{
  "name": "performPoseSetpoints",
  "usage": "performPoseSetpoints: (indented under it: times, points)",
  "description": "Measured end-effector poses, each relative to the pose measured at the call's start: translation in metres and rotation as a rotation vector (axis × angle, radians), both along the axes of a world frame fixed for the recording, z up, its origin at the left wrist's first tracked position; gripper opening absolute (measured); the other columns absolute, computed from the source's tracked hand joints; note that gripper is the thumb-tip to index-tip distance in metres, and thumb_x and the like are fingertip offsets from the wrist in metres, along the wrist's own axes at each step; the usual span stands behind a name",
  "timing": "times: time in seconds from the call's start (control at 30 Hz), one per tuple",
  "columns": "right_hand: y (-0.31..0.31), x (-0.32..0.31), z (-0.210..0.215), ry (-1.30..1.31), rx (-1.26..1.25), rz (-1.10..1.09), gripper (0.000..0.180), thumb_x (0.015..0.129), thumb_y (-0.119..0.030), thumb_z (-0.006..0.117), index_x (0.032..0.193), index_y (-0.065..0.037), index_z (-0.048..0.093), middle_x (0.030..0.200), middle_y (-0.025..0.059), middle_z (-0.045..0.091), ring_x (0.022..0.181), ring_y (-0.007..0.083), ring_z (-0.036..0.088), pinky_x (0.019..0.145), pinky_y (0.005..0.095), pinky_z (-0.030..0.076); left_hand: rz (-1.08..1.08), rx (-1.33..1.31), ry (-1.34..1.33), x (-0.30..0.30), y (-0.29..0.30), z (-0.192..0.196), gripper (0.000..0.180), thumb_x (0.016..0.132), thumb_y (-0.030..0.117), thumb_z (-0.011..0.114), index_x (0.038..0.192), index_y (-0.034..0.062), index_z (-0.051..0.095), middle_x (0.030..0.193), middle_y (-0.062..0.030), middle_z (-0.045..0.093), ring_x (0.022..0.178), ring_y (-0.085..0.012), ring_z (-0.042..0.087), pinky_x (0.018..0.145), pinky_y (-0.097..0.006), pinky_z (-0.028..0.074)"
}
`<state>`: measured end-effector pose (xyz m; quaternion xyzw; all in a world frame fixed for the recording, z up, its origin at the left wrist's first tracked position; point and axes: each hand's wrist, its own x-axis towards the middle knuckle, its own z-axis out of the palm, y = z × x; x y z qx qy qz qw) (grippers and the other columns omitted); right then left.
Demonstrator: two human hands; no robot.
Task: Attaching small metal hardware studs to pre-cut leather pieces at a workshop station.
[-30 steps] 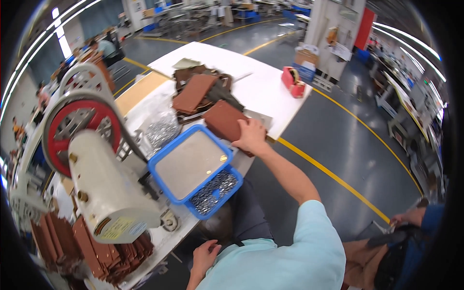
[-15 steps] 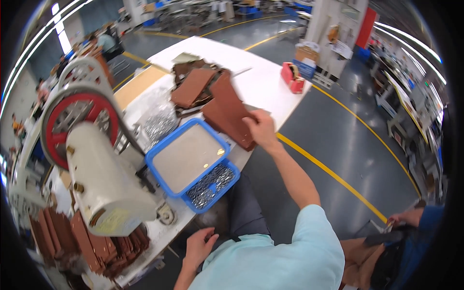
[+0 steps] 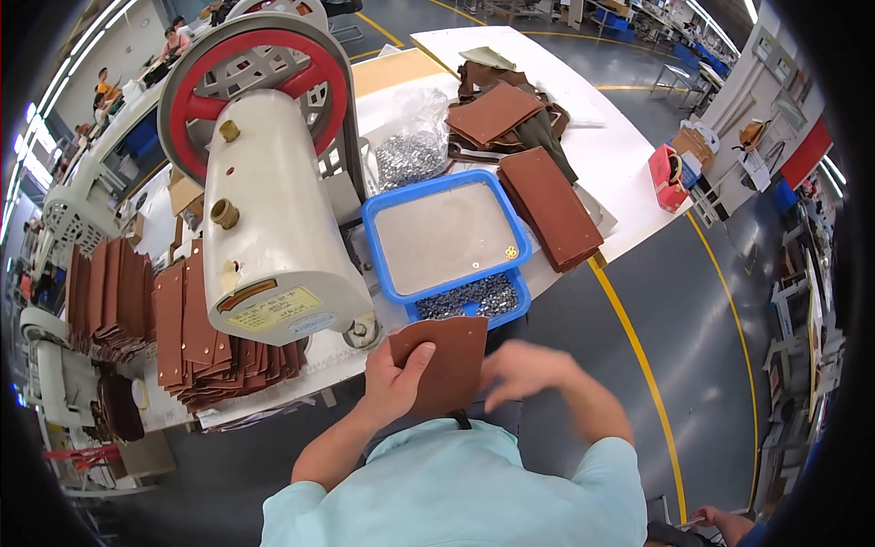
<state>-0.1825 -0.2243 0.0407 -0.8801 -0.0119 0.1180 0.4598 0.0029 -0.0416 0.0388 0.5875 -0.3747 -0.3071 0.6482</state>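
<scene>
Pinched between thumb and hidden fingers, a brown panel (image 3: 451, 360) is held at its edge by the left hand (image 3: 392, 378), which comes in from between 8 and 9 o'clock, taking that panel as the clock's centre. The thumb presses on its face while most of the sheet stays uncovered, probably so that the piece can be seen and reached from the other side. It is in front of the chest, off the near edge of the table (image 3: 629, 109), perhaps because the tabletop is so crowded. At 3 o'clock the right hand (image 3: 529, 369) is blurred, its fingers loosely curled close to the panel's edge; I cannot tell whether it touches or grips anything.

At 12 o'clock an upper blue tray (image 3: 369, 232) overlaps a lower blue tray (image 3: 519, 314) of small metal parts, leaving a strip of them exposed, likely for easy picking. A few gold-coloured pieces (image 3: 511, 252) lie in the upper one's near right corner. At 1 o'clock a neat brown stack (image 3: 551, 210) sits within the right arm's reach. A pale machine (image 3: 273, 210) with a red wheel (image 3: 296, 84) stands between 10 and 11 o'clock; studded brown pieces (image 3: 196, 319) crowd together at 9 o'clock, seemingly kept apart from the plainer stack.
</scene>
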Motion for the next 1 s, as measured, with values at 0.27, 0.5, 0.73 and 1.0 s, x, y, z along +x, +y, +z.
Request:
performPoseSetpoints:
  times: [0.27, 0.5, 0.73, 1.0]
  points:
    - [-0.112, 0.088, -0.005, -0.124, -0.4, -0.659, 0.018, 0.074, -0.011, 0.083, 0.089, -0.003, 0.077, 0.087, 0.0147, 0.076, 0.081, 0.0288, 0.074, 0.076, 0.0375, 0.058, -0.012, 0.175, 0.077, 0.01, 0.002, 0.002, 0.022, 0.096, 0.017, 0.074, 0.111, 0.0007, 0.074, 0.093, -0.0027, 0.076, 0.082, -0.0079, 0.067, 0.074, -0.025, 0.055]
    - [-0.13, 0.115, 0.0, 0.12, -0.478, -0.41, 0.011, 0.073, -0.008, 0.08, 0.083, -0.002, 0.079, 0.079, 0.0132, 0.076, 0.075, 0.0267, 0.074, 0.074, 0.0369, 0.059, -0.064, 0.129, 0.244, 0.019, 0.01, -0.013, 0.027, 0.108, 0.02, 0.055, 0.121, 0.0007, 0.069, 0.092, 0.0047, 0.068, 0.083, -0.0032, 0.056, 0.076, -0.022, 0.047]
    - [-0.05, 0.101, 0.026, -0.482, -0.23, -0.711, 0.011, 0.08, -0.003, 0.075, 0.09, -0.002, 0.076, 0.081, 0.0112, 0.075, 0.071, 0.0188, 0.072, 0.069, 0.031, 0.058, 0.139, 0.131, 0.268, 0.019, 0.005, -0.014, 0.029, 0.103, 0.018, 0.065, 0.121, -0.0028, 0.07, 0.092, -0.0007, 0.073, 0.083, -0.0039, 0.061, 0.075, -0.021, 0.049]
    - [0.038, 0.079, 0.021, -0.755, -0.291, -0.528, 0.019, 0.075, 0.0, 0.081, 0.092, -0.005, 0.074, 0.088, 0.0077, 0.067, 0.079, 0.0242, 0.065, 0.067, 0.0325, 0.053, 0.119, 0.101, 0.162, 0.009, 0.006, -0.013, 0.028, 0.101, 0.017, 0.068, 0.121, -0.002, 0.071, 0.101, -0.0054, 0.077, 0.09, -0.0074, 0.065, 0.08, -0.023, 0.053]
